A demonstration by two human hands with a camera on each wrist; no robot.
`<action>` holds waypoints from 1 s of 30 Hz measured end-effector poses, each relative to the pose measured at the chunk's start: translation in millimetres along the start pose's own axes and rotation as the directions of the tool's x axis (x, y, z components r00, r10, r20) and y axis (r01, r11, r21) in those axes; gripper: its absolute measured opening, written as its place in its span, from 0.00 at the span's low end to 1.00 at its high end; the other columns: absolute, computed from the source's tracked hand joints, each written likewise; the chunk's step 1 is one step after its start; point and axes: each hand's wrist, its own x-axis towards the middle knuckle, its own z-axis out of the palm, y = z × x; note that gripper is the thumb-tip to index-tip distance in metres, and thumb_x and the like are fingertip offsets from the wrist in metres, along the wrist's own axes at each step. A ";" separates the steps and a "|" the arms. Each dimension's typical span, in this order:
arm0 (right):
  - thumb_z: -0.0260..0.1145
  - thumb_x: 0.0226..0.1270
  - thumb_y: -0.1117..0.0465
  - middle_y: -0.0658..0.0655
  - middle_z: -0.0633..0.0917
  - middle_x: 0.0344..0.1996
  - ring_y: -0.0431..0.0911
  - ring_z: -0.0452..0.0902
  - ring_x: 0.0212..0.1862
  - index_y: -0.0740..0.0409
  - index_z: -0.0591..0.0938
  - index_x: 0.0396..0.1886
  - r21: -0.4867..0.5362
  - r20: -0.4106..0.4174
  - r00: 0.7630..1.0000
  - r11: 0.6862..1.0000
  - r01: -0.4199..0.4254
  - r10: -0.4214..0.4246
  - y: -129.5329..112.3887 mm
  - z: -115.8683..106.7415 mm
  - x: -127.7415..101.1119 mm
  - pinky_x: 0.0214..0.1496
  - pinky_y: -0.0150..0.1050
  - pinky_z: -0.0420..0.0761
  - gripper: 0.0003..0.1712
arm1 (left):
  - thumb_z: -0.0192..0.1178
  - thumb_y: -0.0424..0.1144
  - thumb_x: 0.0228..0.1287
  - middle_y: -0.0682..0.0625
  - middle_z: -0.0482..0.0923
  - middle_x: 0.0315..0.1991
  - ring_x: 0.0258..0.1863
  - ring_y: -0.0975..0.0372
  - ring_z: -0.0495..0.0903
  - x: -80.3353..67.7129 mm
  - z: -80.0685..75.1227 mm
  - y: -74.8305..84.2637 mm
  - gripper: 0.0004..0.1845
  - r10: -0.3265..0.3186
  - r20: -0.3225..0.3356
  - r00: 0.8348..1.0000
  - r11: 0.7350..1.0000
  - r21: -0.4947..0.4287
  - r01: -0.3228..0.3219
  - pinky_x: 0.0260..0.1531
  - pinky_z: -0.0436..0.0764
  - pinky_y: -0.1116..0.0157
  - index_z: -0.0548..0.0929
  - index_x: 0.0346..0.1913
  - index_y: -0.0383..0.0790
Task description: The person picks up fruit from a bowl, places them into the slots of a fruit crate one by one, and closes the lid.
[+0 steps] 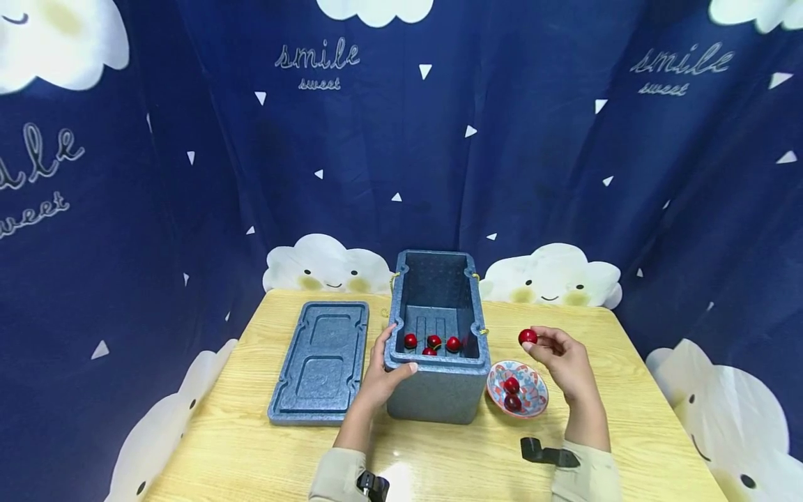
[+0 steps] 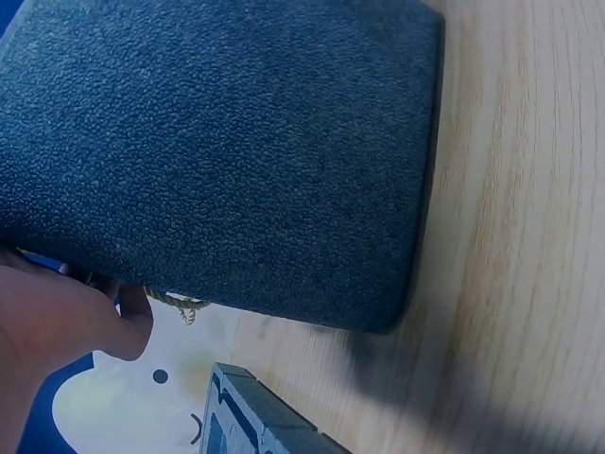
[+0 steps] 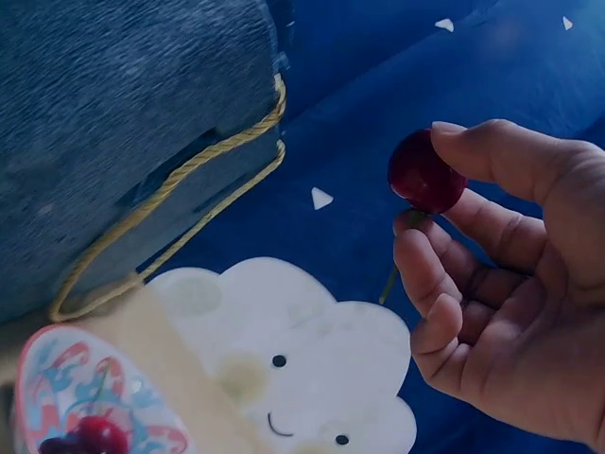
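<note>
In the head view a blue-grey foam box [image 1: 433,394] stands without its lid, several red cherries [image 1: 453,344] on its floor near the front wall. My left hand [image 1: 380,380] grips the front left corner of the rim, thumb over the front edge. Raised to the right of the box, my right hand [image 1: 567,362] pinches a cherry [image 3: 427,172] between thumb and fingers; a thin green stem hangs from it in the right wrist view. Below this hand sits a patterned bowl [image 1: 536,404] holding two dark red cherries [image 1: 511,385].
The box's lid [image 1: 321,359] lies flat on the wooden table [image 1: 238,432] to the left. Yellow rope handles [image 3: 170,184] hang on the box's sides. Behind the table is a dark blue curtain [image 1: 351,125] with white clouds.
</note>
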 end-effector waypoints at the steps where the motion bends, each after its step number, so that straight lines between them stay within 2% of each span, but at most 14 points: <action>1: 0.68 0.59 0.62 0.55 0.77 0.35 0.39 0.73 0.35 0.70 0.75 0.53 -0.002 0.005 1.000 1.000 0.008 -0.008 -2.2 -0.2 2.2 0.35 0.29 0.76 0.24 | 0.66 0.31 0.49 0.37 0.51 0.66 0.64 0.46 0.53 0.2 0.1 -0.1 0.44 0.002 -0.001 1.000 1.000 0.000 -0.002 0.60 0.53 0.44 0.58 0.70 0.45; 7: 0.68 0.59 0.62 0.57 0.78 0.35 0.41 0.74 0.34 0.70 0.75 0.52 -0.023 0.061 0.995 0.996 0.082 -0.080 -14.0 1.0 18.0 0.35 0.30 0.76 0.23 | 0.67 0.33 0.48 0.38 0.51 0.66 0.64 0.47 0.53 1.7 1.0 -2.0 0.44 0.000 -0.010 1.000 1.000 -0.005 0.000 0.60 0.53 0.45 0.59 0.70 0.46; 13: 0.69 0.58 0.64 0.61 0.80 0.36 0.40 0.75 0.33 0.70 0.76 0.51 0.011 0.159 0.978 0.990 0.138 -0.138 -33.9 5.7 30.1 0.34 0.31 0.76 0.23 | 0.67 0.34 0.48 0.38 0.51 0.65 0.63 0.47 0.54 2.4 1.3 -3.9 0.44 -0.009 -0.015 1.000 1.000 -0.010 0.009 0.59 0.55 0.45 0.58 0.70 0.49; 21: 0.69 0.56 0.66 0.66 0.81 0.39 0.43 0.76 0.35 0.70 0.77 0.50 0.032 0.316 0.929 0.980 0.195 -0.195 -47.9 12.6 48.8 0.36 0.33 0.76 0.22 | 0.67 0.34 0.48 0.37 0.51 0.64 0.63 0.46 0.53 -1.1 1.6 -2.5 0.44 -0.020 -0.020 1.000 1.000 -0.007 0.020 0.59 0.53 0.43 0.58 0.70 0.47; 25: 0.69 0.56 0.68 0.66 0.80 0.39 0.44 0.76 0.35 0.71 0.76 0.50 0.051 0.366 0.911 0.982 0.183 -0.189 -49.9 18.8 55.1 0.37 0.33 0.77 0.22 | 0.67 0.34 0.48 0.37 0.51 0.64 0.62 0.45 0.54 -2.0 1.3 -3.8 0.44 -0.031 -0.021 0.999 1.000 -0.004 0.031 0.58 0.55 0.43 0.58 0.70 0.48; 30: 0.68 0.55 0.69 0.65 0.81 0.36 0.46 0.76 0.34 0.72 0.77 0.49 0.061 0.469 0.867 0.985 0.162 -0.171 -53.2 28.1 67.9 0.38 0.35 0.78 0.21 | 0.67 0.35 0.48 0.37 0.51 0.65 0.62 0.44 0.54 1.7 -1.3 -1.3 0.44 -0.039 -0.011 0.999 0.999 0.009 0.039 0.58 0.55 0.42 0.58 0.70 0.48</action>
